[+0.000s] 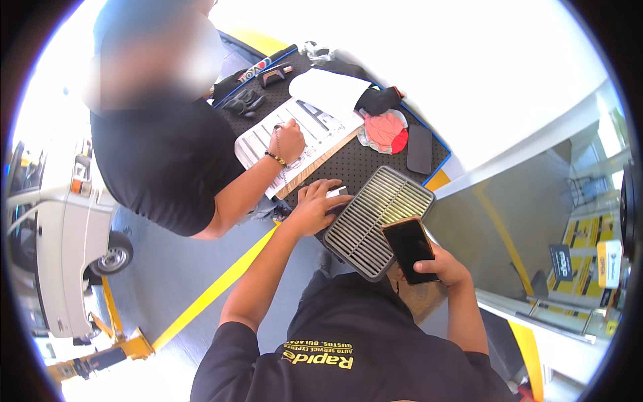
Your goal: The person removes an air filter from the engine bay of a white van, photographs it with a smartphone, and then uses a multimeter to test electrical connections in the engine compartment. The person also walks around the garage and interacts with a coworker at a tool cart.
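My right hand (443, 265) grips a smartphone (408, 249) with a dark screen, the thumb lying along its side. Beneath the phone, a rectangular pleated air filter (365, 218) in a dark frame overhangs the near edge of the table and is partly covered by the phone. My left hand (316, 206) rests at the table edge beside the filter's left side, fingers stretched and apart. A small white piece (337, 191) shows between those fingers; the dark thing under them is not clear.
Across the black perforated table (321, 173), a co-worker's hand (287, 143) writes on a printed form (251, 144) on a wooden board. Black gloves (244, 102), a pink-red cloth (385, 130) and a dark flat case (419, 150) lie around it. A white van (57, 221) stands at left.
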Available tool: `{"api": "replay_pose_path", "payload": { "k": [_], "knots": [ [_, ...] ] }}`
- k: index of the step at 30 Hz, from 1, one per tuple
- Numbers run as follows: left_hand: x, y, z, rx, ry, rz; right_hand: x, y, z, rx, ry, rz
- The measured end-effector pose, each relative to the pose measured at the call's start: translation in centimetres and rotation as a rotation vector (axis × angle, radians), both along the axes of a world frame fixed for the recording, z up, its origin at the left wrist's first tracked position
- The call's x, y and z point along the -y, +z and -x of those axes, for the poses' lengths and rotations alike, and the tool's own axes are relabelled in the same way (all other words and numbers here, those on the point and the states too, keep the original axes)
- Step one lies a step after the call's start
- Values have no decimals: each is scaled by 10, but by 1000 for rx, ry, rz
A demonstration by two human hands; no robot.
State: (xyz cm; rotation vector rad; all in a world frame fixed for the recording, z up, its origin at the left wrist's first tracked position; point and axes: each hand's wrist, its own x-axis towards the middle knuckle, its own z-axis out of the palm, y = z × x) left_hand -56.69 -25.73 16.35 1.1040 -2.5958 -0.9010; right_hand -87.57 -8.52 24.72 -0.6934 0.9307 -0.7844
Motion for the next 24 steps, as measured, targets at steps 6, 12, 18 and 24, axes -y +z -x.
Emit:
{"api": "replay_pose_path", "payload": {
  "k": [6, 12, 18, 24],
  "knots": [
    [-10, 4, 20, -21, 241, 109, 19, -15, 30, 58, 135, -22],
    [-67, 38, 25, -276, 801, 213, 28, -48, 20, 157, 110, 48],
    [-156, 43, 30, -421, 1066, -82, 68, -59, -28, 209, 6, 82],
    [-205, 23, 54, -289, 889, -298, 95, -62, 2, 149, 226, -53]
  ]
}}
